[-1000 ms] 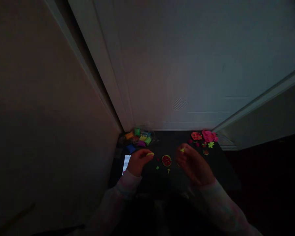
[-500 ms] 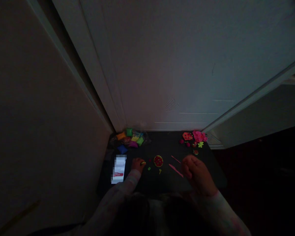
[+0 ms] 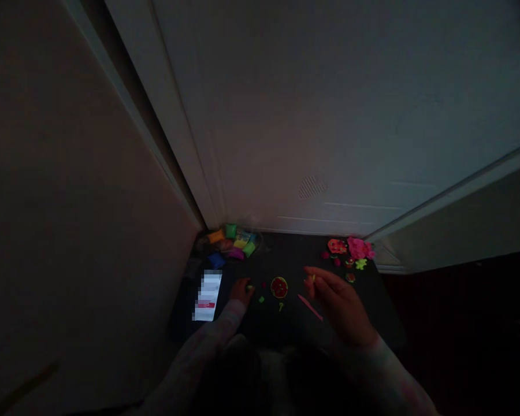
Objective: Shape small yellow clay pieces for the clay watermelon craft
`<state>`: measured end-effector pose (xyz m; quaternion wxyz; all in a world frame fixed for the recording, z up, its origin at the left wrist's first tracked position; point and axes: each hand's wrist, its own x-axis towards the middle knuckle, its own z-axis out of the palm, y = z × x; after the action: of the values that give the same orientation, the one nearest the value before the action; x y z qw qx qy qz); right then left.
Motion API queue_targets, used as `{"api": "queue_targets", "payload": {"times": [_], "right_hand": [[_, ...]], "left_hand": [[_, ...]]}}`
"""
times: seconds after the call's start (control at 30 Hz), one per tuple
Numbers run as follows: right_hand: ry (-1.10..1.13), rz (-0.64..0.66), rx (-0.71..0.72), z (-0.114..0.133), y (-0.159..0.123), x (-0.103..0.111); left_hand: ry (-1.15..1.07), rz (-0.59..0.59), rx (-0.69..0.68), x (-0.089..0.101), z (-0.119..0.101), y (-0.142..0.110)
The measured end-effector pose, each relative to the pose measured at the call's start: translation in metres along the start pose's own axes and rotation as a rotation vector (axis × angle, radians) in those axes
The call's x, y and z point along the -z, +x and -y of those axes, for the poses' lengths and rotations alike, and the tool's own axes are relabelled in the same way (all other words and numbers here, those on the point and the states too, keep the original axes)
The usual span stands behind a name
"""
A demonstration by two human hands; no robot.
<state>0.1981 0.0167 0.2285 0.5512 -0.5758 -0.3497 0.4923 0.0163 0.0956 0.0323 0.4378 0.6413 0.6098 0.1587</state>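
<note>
The scene is very dark. My left hand (image 3: 241,290) rests on a black mat (image 3: 286,254), fingers closed round a small yellow-green clay bit (image 3: 250,287). My right hand (image 3: 335,300) hovers over the mat and pinches a tiny yellow-green clay piece (image 3: 312,278) at its fingertips. Between the hands lies a round red clay disc with a green rim (image 3: 279,287), like a watermelon slice. Small green crumbs (image 3: 262,299) lie beside it. A thin pink stick tool (image 3: 309,307) lies just under my right hand.
Several coloured clay packets (image 3: 231,242) are piled at the mat's far left corner. Pink, red and green clay shapes (image 3: 351,251) sit at the far right. A lit phone (image 3: 208,296) lies left of my left hand. A white door (image 3: 329,115) and a wall stand close behind.
My left hand dropped from mid-air onto the mat, uncovering the phone. My right hand lowered, then reached forward again with the small clay piece. The view shifted slightly.
</note>
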Motion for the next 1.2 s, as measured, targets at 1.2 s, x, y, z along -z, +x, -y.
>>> {"api": "queue_targets", "payload": {"times": [1.2], "right_hand": [[-0.098, 0.093, 1.01, 0.12, 0.063, -0.086]], "left_hand": [[-2.017, 0.411, -0.023, 0.131, -0.271, -0.076]]}}
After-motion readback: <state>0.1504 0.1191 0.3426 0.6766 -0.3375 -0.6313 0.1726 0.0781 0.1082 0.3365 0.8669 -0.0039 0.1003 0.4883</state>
